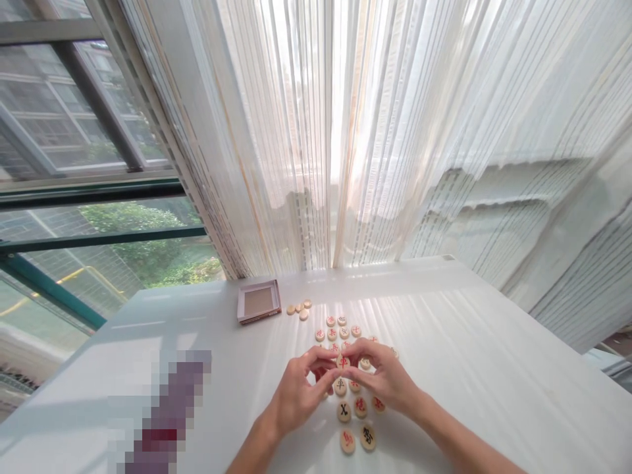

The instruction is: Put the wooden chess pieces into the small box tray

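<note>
Red-lettered xiangqi piece (pixel 343 363), one: edges pinched in the fingers of our left hand (pixel 302 387) and right hand (pixel 388 376); uneven pressure could drop it onto the black-lettered piece (pixel 340 386)

Red 車 (pixel 343 363), black 車 (pixel 340 384) on discs (pixel 340 387)

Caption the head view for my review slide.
Left hand and right hand pinch a red-marked disc between them above a white table bearing other discs, some black-marked.

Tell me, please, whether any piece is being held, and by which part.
A red-marked round piece is held by opposite sides of its rim, between the left hand and right hand.
</note>
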The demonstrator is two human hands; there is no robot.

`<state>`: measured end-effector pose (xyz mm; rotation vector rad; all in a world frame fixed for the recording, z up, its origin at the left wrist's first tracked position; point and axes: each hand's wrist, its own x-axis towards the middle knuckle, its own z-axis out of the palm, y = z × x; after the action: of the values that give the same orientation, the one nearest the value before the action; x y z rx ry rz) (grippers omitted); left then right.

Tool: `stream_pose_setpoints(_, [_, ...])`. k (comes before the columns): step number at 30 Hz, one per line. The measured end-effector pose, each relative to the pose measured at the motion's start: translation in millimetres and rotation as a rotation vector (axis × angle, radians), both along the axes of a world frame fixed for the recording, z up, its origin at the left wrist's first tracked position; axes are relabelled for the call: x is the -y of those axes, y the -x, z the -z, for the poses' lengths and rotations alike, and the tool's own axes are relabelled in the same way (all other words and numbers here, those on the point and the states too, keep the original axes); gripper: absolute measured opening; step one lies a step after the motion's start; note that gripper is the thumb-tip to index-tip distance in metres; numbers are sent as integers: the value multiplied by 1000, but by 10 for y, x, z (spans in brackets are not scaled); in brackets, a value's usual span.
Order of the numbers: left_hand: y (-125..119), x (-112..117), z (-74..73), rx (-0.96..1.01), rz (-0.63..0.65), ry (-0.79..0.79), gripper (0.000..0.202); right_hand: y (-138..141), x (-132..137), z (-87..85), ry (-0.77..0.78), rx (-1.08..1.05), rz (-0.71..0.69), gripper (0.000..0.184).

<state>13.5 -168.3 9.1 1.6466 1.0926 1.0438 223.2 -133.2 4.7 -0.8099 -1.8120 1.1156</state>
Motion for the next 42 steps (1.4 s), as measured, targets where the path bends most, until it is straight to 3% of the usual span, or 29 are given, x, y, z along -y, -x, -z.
stream_pose_setpoints(6, [-9,5,-36,4,16,15,25,28,38,-2,80,-60,-13,20])
stream_pose_setpoints(19, [-18,2,-29,-14,19,-57,18,44,91,5,-1,82,29,14])
stream_pose_setpoints(33, [-36,4,-41,-73,-11,-108,18,52,97,12,-45,78,43,18])
stream_pose_setpoints(42, [-29,-1,-47,-18,-41,-47,19,46,74,47,-204,100,23,23])
